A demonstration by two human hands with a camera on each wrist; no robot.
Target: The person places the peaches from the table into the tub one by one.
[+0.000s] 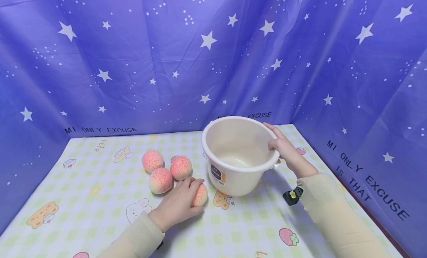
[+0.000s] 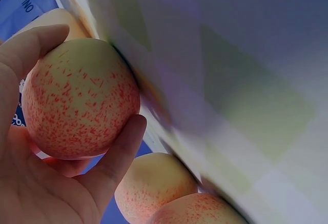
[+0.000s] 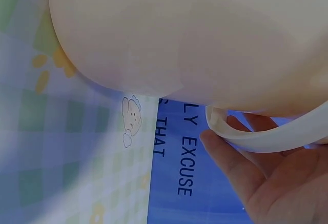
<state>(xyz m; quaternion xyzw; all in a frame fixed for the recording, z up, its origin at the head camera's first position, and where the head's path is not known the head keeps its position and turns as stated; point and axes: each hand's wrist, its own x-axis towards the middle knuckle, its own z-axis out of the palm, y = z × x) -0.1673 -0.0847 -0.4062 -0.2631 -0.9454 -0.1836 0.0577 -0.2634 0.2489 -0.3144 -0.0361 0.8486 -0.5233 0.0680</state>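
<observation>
My left hand (image 1: 177,205) holds a pink-and-cream speckled peach (image 1: 200,196) low at the tablecloth, just left of the bucket. In the left wrist view, thumb and fingers curl round this peach (image 2: 82,103). Three more peaches sit close together beyond that hand: one at the back left (image 1: 152,161), another in front of it (image 1: 161,181), a third to the right (image 1: 181,168). A white plastic bucket (image 1: 238,176) with a dark label has its mouth facing up. My right hand (image 1: 287,150) grips its right rim, near the white handle (image 3: 277,139) seen in the right wrist view.
A pale checked tablecloth (image 1: 100,221) with cartoon prints covers the table. Blue star-patterned curtains (image 1: 150,46) rise behind it and along both sides. A small black object with a yellow flower (image 1: 293,195) is at the right sleeve.
</observation>
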